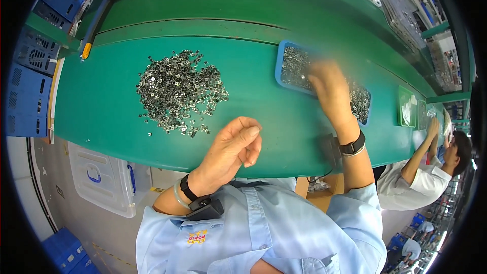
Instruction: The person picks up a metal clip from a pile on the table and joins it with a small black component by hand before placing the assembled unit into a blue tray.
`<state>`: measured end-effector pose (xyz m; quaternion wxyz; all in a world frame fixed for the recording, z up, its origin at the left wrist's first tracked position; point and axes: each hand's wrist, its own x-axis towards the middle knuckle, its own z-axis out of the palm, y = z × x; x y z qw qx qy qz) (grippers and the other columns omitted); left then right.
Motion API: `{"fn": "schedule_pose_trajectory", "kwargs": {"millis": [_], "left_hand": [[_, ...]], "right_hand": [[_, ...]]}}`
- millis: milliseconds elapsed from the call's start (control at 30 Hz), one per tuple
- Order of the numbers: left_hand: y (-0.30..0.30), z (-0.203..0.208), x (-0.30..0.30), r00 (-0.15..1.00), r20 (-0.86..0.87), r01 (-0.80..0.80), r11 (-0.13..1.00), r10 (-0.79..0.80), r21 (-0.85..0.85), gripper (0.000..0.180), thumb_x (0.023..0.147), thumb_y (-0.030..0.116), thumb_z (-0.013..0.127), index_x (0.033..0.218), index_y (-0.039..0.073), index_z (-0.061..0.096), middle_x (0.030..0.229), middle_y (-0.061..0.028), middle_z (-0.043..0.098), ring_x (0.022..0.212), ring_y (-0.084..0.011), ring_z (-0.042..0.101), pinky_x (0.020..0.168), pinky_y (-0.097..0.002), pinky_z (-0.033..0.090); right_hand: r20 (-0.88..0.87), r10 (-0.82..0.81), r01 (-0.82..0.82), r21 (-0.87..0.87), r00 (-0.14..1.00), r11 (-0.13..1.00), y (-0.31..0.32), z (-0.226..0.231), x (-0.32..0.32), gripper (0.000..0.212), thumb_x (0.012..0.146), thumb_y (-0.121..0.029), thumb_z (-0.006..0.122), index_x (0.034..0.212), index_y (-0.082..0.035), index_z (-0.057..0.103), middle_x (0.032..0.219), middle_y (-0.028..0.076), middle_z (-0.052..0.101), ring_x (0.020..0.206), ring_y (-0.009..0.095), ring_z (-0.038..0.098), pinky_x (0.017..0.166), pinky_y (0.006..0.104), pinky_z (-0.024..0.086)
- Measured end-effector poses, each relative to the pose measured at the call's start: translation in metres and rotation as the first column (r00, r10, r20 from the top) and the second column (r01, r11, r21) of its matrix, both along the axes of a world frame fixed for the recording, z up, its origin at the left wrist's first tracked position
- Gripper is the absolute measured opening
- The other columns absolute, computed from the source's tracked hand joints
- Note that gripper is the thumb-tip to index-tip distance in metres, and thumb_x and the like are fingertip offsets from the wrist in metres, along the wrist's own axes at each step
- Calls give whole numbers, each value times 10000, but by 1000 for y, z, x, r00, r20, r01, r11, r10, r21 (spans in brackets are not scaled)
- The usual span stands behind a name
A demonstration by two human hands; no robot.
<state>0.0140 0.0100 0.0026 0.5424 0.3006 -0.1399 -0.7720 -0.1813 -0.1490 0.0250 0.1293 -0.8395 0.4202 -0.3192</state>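
Note:
My left hand (pixel 234 144) is raised over the near part of the green worktable, its fingers curled and the thumb pressed to the index finger. Whatever it may pinch is hidden. My right hand (pixel 329 89) reaches over a blue tray (pixel 278 66), blurred, with its fingertips pointing down and partly hidden. Small grey metal parts (pixel 295 63) fill the tray's left side; shinier square pieces (pixel 360 102) show on its right, beyond my hand. Left of both hands, a loose heap of small square metal pieces (pixel 180 91) lies on the table.
A raised ledge (pixel 187 25) runs behind the work surface. At the far left lies a yellow-ended cutter (pixel 87 50). Green bins (pixel 407 106) stand to the right, near a co-worker in white (pixel 416 185). A lidded clear box (pixel 101 177) sits below the table's left edge.

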Motion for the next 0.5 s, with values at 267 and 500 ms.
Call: {"fn": "schedule_pose_trajectory", "kwargs": {"millis": [267, 500], "left_hand": [[3, -12, 12, 999, -15, 38, 998, -37, 55, 115, 940, 165, 485, 1007, 74, 507, 686, -35, 530, 521, -107, 465, 466, -246, 349], [5, -15, 26, 1000, -24, 9, 995, -7, 98, 112, 939, 153, 480, 1013, 73, 506, 695, -37, 539, 520, -109, 479, 465, -250, 351]], "right_hand": [[-117, 508, -505, 56, 853, 861, 14, -18, 91, 232, 753, 6, 558, 971, -56, 611, 872, 105, 551, 806, 309, 548, 695, 375, 460], [-179, 445, -428, 130, 877, 895, 18, -19, 80, 199, 759, -11, 572, 948, -66, 600, 878, 104, 547, 835, 290, 560, 687, 381, 467]]}}
